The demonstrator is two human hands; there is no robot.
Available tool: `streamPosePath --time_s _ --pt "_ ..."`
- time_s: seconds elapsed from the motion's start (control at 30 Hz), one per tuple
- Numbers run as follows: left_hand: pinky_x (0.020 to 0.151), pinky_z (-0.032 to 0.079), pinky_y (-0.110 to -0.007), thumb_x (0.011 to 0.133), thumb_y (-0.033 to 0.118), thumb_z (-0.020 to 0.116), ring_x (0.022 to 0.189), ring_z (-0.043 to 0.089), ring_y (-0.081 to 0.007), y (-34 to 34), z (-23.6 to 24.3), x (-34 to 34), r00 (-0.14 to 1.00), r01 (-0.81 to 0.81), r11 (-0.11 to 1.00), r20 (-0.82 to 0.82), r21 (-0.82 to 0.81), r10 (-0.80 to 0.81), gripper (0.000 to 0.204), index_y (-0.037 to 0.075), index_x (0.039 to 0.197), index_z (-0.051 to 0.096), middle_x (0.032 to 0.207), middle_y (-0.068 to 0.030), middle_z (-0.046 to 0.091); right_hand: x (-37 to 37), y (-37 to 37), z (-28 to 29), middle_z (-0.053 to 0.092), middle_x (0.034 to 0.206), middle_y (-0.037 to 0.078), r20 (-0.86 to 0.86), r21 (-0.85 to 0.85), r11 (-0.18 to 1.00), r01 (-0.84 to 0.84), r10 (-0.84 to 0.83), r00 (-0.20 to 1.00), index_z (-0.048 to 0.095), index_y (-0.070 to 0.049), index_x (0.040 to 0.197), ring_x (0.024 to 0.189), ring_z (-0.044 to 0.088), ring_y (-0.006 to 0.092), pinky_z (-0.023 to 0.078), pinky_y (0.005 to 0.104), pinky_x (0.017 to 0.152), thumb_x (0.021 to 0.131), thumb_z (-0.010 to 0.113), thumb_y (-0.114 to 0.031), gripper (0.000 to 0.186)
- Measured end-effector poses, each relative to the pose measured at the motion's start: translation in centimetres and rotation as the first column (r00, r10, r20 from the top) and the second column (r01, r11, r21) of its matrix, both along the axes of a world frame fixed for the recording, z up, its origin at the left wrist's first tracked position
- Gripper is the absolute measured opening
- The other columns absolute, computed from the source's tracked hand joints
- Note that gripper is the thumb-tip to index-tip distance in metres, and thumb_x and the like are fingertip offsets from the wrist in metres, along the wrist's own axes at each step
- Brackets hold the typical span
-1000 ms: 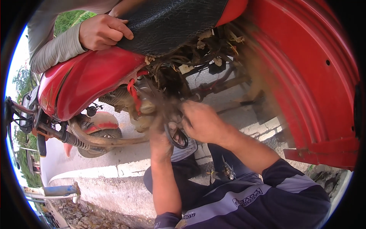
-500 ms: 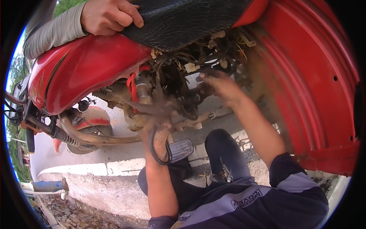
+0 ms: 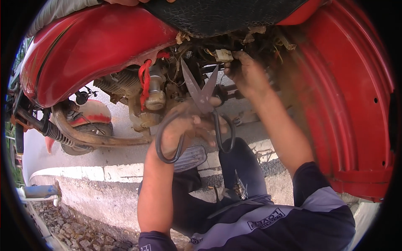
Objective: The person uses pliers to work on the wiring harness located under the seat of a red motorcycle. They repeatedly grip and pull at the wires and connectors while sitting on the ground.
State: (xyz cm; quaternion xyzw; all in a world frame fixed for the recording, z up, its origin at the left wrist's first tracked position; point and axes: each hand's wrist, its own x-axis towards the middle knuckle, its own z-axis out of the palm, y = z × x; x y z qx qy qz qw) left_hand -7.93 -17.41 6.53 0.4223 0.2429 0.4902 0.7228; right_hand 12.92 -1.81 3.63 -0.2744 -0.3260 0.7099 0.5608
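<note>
And here a large pair of dark scissors [image 3: 202, 99] is held by the left hand [image 3: 184, 124], in front of the motorcycle's open side, the blades parted in a wide V and pointed up toward the wiring. The black looped handles are spread wide around that hand (a loose hold, by the look of it). Up to the right, just under the black seat [image 3: 234, 17], the white connector [image 3: 224, 55] is met at its edge by the fingertips of the right hand [image 3: 248, 77]; whether it is pinched or merely touched cannot be told. Dried leaves [image 3: 254, 33] are tangled among the wires above. To the left, a red strap [image 3: 144, 85] is seen hanging beside the engine [image 3: 121, 83], below the red fuel tank [image 3: 90, 48]. The right side is filled by a ribbed red panel [image 3: 345, 96]. At the top edge, part of another person's hand [image 3: 121, 1] is glimpsed by the tank, a grey sleeve [image 3: 58, 13] being laid along it; what is gripped there cannot be told.
</note>
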Motion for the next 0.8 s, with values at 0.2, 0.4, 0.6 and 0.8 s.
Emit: streamPosePath --time_s 0.2,0.4,0.6,0.8 --pt "0.054 0.056 -0.031 0.092 0.021 0.051 0.077 0.074 -0.0263 1.9 -0.9 -0.5 0.997 0.061 0.996 -0.032 -0.063 -0.063 0.048 -0.008 0.13 0.057 0.093 -0.0174 0.072 -0.4 0.3 -0.6 0.068 0.105 0.01 0.024 0.012 1.0 0.013 -0.014 1.0 0.064 -0.003 0.109 0.089 0.062 0.0181 0.054 0.0357 0.078 0.1 0.054 -0.014 0.018" --pt "0.051 0.053 -0.028 0.093 0.022 0.052 0.075 0.074 -0.0254 2.4 -0.5 -0.2 0.996 0.033 0.999 -0.077 -0.028 -0.035 0.044 -0.006 0.126 0.059 0.09 -0.018 0.071 0.1 0.3 -1.1 0.069 0.111 0.008 -0.082 0.106 0.988 -0.109 0.118 0.99 0.065 -0.003 0.113 0.103 0.064 0.0185 0.052 0.035 0.087 0.1 0.056 -0.014 0.019" --pt "0.046 0.045 -0.025 0.095 0.022 0.051 0.065 0.069 -0.0221 3.3 -0.2 -0.6 0.998 0.035 0.996 -0.057 -0.082 -0.039 0.036 -0.003 0.117 0.061 0.084 -0.0191 0.072 -0.2 0.2 -1.3 0.067 0.119 0.004 0.07 0.009 1.0 -0.027 0.026 0.997 0.066 -0.01 0.119 0.109 0.062 0.0178 0.052 0.0389 0.093 0.104 0.055 -0.014 0.019" --pt "0.043 0.039 -0.025 0.096 0.023 0.045 0.055 0.062 -0.0162 4.6 -0.6 -0.5 0.987 0.027 0.99 -0.155 -0.139 -0.048 0.035 0.0 0.114 0.063 0.076 -0.0176 0.071 -0.2 0.9 -2.2 0.067 0.122 0.005 0.12 0.032 0.999 -0.033 0.029 0.992 0.063 -0.011 0.12 0.112 0.062 0.02 0.049 0.0431 0.101 0.105 0.052 -0.013 0.018"
